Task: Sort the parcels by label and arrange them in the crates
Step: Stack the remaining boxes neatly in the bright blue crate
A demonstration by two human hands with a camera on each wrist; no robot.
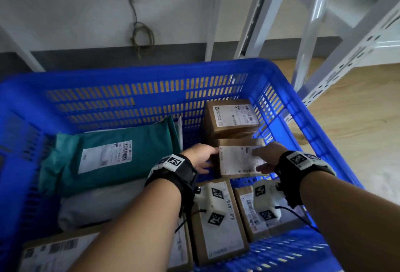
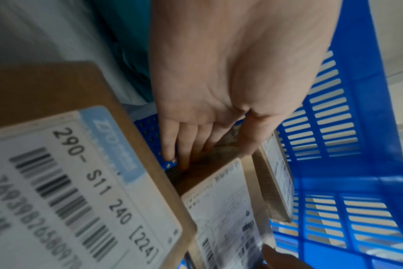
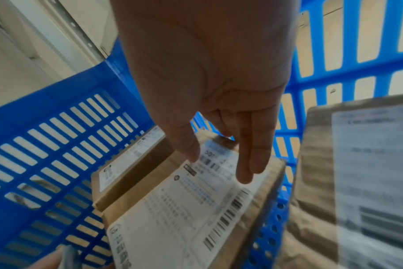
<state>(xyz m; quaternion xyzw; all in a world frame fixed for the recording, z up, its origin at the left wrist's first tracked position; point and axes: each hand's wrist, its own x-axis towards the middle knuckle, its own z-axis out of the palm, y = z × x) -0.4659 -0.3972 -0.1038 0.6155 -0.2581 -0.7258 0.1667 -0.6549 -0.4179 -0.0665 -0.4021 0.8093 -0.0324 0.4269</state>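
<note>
A blue slatted crate (image 1: 151,70) holds several parcels. Both hands are at a brown cardboard box (image 1: 238,160) with a white label, lying flat near the crate's right wall. My left hand (image 1: 211,159) grips its left edge, thumb (image 2: 251,140) on the top corner and fingers (image 2: 184,145) down the side to the crate floor. My right hand (image 1: 263,160) lies on the right part of the label with straight fingers (image 3: 249,163). In the right wrist view the box (image 3: 173,209) lies flat under that hand. A second labelled box (image 1: 229,118) sits just behind, touching it.
A green mailer (image 1: 108,157) and a white mailer (image 1: 97,202) fill the crate's left half. More labelled boxes (image 1: 218,228) lie under my wrists, and another (image 1: 54,250) at the near left. A white metal shelf frame (image 1: 324,55) stands on the wooden floor (image 1: 357,120) to the right.
</note>
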